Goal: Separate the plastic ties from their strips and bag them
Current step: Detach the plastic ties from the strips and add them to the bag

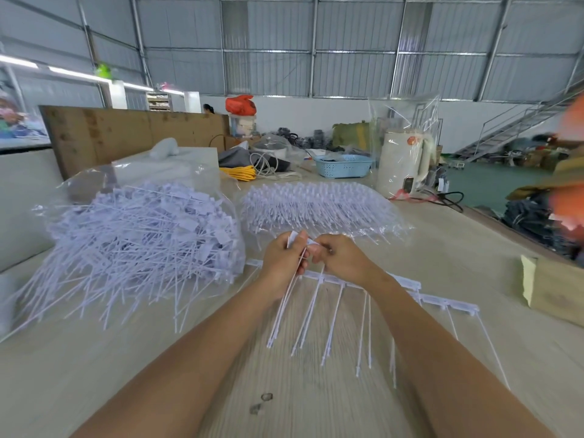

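My left hand (pixel 284 259) grips a small bunch of loose white plastic ties (pixel 284 308) by their flat heads, their tails hanging toward me. Just to its right, my right hand (pixel 339 259) pinches the head of a tie on a white strip (pixel 439 301), which runs across the table under my right forearm with several ties hanging from it. At the left lies a clear plastic bag (pixel 132 229) heaped with loose ties, many tails sticking out of its open front. Behind my hands sits a second clear bag of ordered strips (pixel 319 207).
A pale wooden table (pixel 303 406) carries everything. At the back stand a white kettle (pixel 403 165), a blue basket (pixel 343 165), yellow cable (pixel 238 172) and a wooden board (pixel 132 134). A cardboard box (pixel 553 287) sits at the right edge, beside a person in orange (pixel 568 197).
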The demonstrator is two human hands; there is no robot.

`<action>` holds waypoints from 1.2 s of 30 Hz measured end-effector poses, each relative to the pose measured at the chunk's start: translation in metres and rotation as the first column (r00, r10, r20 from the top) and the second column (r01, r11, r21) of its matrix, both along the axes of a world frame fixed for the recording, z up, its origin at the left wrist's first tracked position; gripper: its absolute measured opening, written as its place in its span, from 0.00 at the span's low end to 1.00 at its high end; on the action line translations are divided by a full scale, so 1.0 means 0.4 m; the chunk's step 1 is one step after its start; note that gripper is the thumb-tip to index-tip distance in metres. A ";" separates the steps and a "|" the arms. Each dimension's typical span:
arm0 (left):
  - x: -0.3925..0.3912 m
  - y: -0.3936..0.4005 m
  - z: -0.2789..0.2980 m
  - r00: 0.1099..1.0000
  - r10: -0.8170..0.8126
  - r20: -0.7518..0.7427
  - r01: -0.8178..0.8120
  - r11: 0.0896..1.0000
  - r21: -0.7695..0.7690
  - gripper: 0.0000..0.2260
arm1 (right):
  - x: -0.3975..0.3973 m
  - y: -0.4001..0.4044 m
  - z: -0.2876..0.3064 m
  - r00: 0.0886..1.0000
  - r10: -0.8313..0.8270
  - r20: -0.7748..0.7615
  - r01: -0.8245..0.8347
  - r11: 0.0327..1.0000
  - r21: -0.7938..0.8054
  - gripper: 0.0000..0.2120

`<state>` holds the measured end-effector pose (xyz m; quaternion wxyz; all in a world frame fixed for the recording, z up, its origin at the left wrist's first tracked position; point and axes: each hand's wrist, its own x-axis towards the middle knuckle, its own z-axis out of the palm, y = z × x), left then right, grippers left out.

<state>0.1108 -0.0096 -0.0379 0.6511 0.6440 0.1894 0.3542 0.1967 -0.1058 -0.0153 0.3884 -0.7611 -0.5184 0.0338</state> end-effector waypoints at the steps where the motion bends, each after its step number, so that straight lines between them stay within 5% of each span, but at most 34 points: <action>1: -0.002 -0.001 0.000 1.000 -0.004 -0.001 0.004 1.000 -0.006 0.11 | 0.000 -0.001 0.000 1.000 0.004 -0.005 -0.004 1.000 0.001 0.15; 8: -0.001 -0.001 0.017 0.998 0.054 -0.029 -0.052 0.996 0.076 0.12 | 0.004 0.004 0.008 1.000 0.006 0.023 -0.007 1.000 0.008 0.14; 16: 0.014 0.023 0.039 0.954 0.178 -0.242 -0.051 0.889 0.454 0.15 | 0.010 0.015 -0.004 0.990 0.014 0.138 -0.007 0.998 -0.056 0.08; 20: 0.000 0.057 0.046 0.924 -0.026 -0.382 0.158 0.935 0.318 0.12 | 0.049 -0.007 -0.010 0.942 -0.027 0.335 0.098 0.975 -0.197 0.06; 25: 0.007 0.076 0.027 0.967 -0.040 -0.251 0.047 0.999 0.019 0.11 | 0.054 -0.001 -0.009 0.963 -0.068 0.261 0.085 0.995 -0.058 0.07; 31: 0.032 0.071 -0.014 0.953 0.084 -0.290 -0.050 0.991 0.123 0.13 | 0.048 0.022 -0.017 0.956 -0.060 0.286 0.103 0.985 -0.139 0.09; 36: 0.056 0.090 -0.020 0.941 0.198 -0.275 -0.194 0.980 0.040 0.12 | 0.045 0.033 -0.013 0.950 -0.099 0.295 0.160 0.969 -0.190 0.12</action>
